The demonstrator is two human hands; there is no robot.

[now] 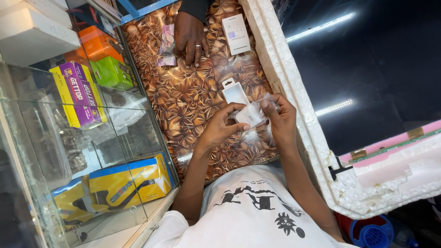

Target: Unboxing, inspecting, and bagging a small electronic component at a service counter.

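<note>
Head view, looking down on a brown, flower-patterned counter top [193, 101].

Left hand [220, 131] curled around a small white block-shaped item [249, 115], thumb on its near edge, fingers on top. Right hand [281, 120] pinching the same item from the other side, fingertips closed on the crinkled clear plastic wrap [268, 103] that clings about it. Item held just above the counter, near its right edge, between both hands. What the item is exactly: cannot tell.

Just beyond the hands, flat on the counter: an open white packaging tray [235, 93] with a hang tab, clear plastic lying beside it. Farther back, a flat white carton [236, 33], well apart from the tray.

At the far end of the counter, another person's hand [190, 34], dark sleeve above it, ring on one finger, pressed flat on some banknotes [167, 46].

To the left, a glass display case [138, 151]: inside, a yellow-and-purple box [79, 94], an orange box [97, 43], a green box [111, 72], lower down a yellow-and-blue boxed tool [124, 183].

To the right, a white foam packing slab [294, 92] along the counter edge, framing a large dark glossy screen [381, 69] with light strips mirrored in it. Lower right, a blue plastic object [373, 232], partly cut off.
</note>
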